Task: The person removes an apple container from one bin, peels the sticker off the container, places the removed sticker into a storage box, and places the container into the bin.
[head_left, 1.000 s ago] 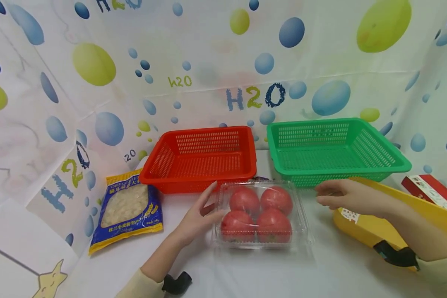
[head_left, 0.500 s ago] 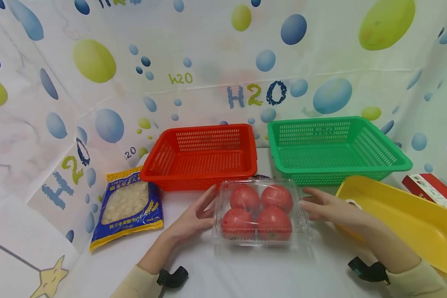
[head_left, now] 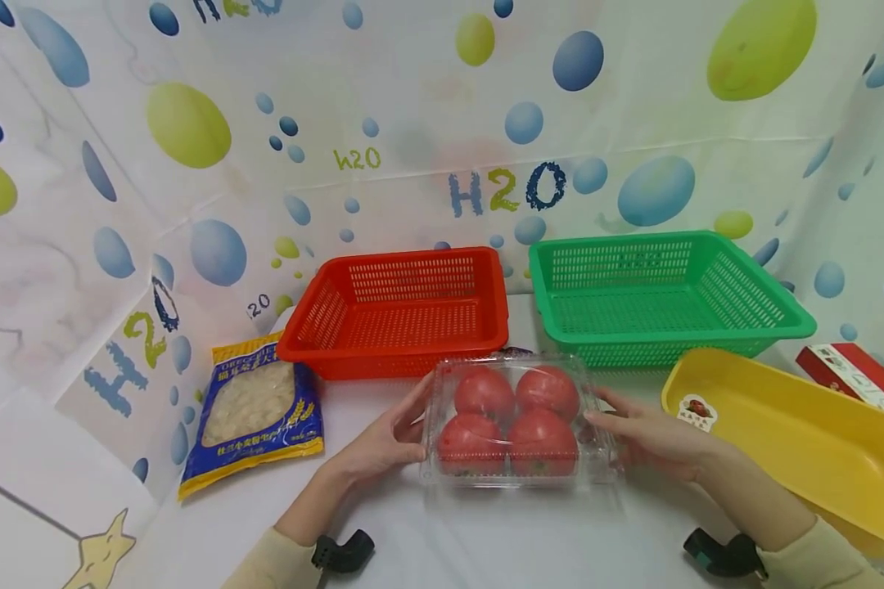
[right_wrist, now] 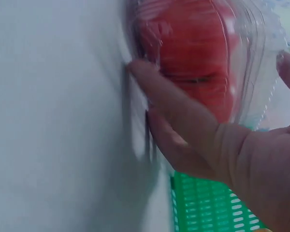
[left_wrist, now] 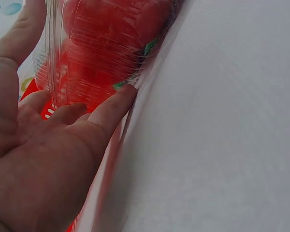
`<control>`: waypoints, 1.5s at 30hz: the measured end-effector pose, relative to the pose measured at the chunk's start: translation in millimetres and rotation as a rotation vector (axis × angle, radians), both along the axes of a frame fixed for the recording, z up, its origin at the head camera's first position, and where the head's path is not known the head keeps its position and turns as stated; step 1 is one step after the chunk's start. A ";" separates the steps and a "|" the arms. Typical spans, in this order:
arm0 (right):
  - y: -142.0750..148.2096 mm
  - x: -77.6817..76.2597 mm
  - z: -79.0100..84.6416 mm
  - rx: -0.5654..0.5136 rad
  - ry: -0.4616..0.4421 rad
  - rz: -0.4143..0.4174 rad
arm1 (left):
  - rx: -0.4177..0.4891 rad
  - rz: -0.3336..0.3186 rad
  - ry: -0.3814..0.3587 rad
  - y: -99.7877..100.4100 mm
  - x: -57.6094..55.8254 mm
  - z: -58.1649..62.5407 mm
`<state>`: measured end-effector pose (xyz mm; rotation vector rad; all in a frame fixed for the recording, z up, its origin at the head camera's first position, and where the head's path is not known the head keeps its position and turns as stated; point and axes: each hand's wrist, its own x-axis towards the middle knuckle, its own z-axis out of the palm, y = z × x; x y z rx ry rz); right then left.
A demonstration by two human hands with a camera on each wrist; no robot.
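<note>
A clear plastic clamshell box (head_left: 516,483) with several red tomatoes (head_left: 541,442) inside lies on the white cloth in the middle of the head view. My left hand (head_left: 374,446) is at the box's left side; in the left wrist view its extended fingers (left_wrist: 108,113) reach the lower edge while the thumb stands apart near the lid. On the right side is my right hand (head_left: 663,438). The right wrist view has its fairly straight fingers (right_wrist: 179,104) at the box's bottom edge, with the thumb off to the side near the lid.
Behind the box stand a red basket (head_left: 390,360) and a green basket (head_left: 678,337). At left lies a blue and yellow food bag (head_left: 258,405). A yellow tray (head_left: 796,433) and a red and white box (head_left: 858,376) are at right. A patterned curtain (head_left: 412,82) hangs behind.
My right hand has come left from over the yellow tray to the clamshell box's right side. The left hand has slid slightly down along the left side. The box stays in place.
</note>
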<state>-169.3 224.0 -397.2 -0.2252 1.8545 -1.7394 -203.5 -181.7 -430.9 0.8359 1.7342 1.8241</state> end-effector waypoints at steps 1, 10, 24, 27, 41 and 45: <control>-0.5 -0.2 -0.3 -0.011 -0.016 0.002 | -0.001 0.003 0.004 0.3 0.1 0.2; -0.1 2.4 0.7 -0.036 -0.078 0.014 | 0.033 0.010 0.006 3.6 4.5 1.6; 11.8 7.8 15.6 -0.063 0.003 0.101 | 0.023 0.094 -0.100 6.5 18.1 27.5; 11.9 9.3 17.5 -0.070 0.013 0.107 | 0.012 0.093 -0.106 5.7 19.8 31.3; 12.3 18.1 32.3 -0.135 0.075 0.142 | 0.005 0.129 -0.054 1.3 30.4 57.7; 10.4 20.8 43.2 -0.126 0.119 0.101 | 0.015 0.147 -0.011 2.8 31.1 67.6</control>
